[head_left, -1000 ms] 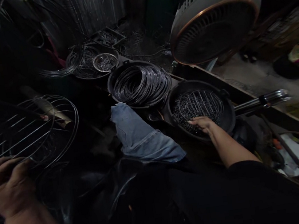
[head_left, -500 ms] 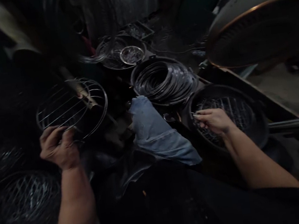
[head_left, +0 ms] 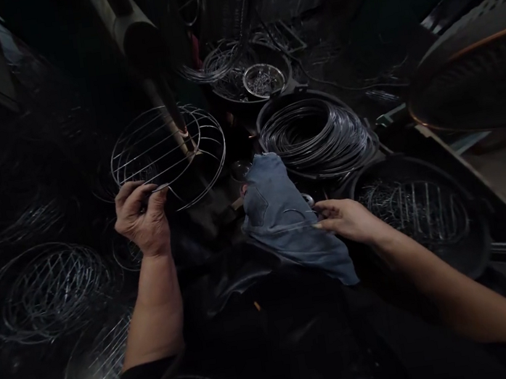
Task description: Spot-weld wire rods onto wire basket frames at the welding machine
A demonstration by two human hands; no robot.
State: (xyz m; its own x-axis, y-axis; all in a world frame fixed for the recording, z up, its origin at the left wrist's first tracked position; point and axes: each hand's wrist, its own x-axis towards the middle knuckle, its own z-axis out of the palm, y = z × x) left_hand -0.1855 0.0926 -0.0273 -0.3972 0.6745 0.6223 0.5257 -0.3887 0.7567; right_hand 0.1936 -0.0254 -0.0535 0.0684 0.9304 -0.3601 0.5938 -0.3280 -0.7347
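My left hand [head_left: 144, 219] is closed on the near edge of a round wire rack [head_left: 154, 146], thumb and fingers pinching its rim. The rack has parallel bars across a ring, with a second larger ring beside it. A rod-like metal arm [head_left: 169, 116] of a machine comes down at the rack, with a small reddish glow near its lower end. Over a blue denim cloth [head_left: 278, 205], my right hand [head_left: 348, 220] pinches a short, thin curved wire [head_left: 294, 211].
A large wire coil [head_left: 315, 134] sits in a pan ahead. To the right, a dark pan [head_left: 477, 228] holds short wires. Farther back, a small bowl [head_left: 264, 80] lies among wire pieces. Finished-looking wire racks [head_left: 56, 290] are heaped at left. A big ribbed rim [head_left: 472, 49] stands upper right.
My right hand has moved left from above the pan of short wires to the denim cloth, carrying a thin wire. The view has turned left; my left hand still grips the rack.
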